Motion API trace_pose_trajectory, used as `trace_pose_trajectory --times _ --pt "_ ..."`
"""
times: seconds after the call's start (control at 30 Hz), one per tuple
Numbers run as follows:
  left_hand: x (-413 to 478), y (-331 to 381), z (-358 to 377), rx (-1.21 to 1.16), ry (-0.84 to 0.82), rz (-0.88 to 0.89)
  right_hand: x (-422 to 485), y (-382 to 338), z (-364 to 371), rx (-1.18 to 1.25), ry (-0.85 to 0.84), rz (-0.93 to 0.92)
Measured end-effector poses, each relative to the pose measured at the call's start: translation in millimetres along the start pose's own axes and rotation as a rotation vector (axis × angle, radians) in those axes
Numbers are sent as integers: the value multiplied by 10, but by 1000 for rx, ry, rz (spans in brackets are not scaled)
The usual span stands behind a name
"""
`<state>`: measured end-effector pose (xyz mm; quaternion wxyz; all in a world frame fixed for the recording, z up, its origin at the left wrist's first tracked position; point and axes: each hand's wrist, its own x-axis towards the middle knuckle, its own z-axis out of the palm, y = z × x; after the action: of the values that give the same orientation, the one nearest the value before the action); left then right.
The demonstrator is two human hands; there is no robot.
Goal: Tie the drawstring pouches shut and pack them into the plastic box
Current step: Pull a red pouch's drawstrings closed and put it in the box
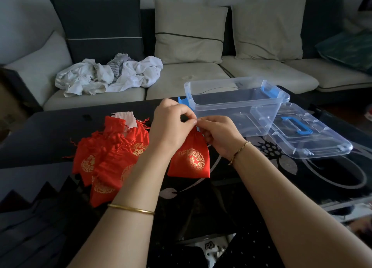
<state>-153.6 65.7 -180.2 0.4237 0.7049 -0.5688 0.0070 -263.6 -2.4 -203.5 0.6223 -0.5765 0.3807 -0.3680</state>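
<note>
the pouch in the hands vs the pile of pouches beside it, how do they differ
The held pouch is pinched at its neck by the fingers of the left hand and right hand; the pile of pouches lies untouched on the table. The held pouch is alone, its gold emblem fully showing; the pile of pouches overlaps, emblems partly covered. Both are red with gold emblems.

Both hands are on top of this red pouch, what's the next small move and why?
Probably pull the neck tight and knot it: the left hand and right hand pinch the red pouch at its top, and the plastic box looks empty.
</note>
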Motion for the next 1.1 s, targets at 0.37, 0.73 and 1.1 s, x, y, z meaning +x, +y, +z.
trace_pose_trajectory --times 0.37,0.73,1.1 --pt "-5 9 22 101 -47 2 -22 -6 -69 68 -135 16" --pt "37 -67 54 139 -53 3 24 15 -115 -209 -52 -147" --pt "93 -157 -9 110 -77 -129 104 108 -40 -290 105 -166"
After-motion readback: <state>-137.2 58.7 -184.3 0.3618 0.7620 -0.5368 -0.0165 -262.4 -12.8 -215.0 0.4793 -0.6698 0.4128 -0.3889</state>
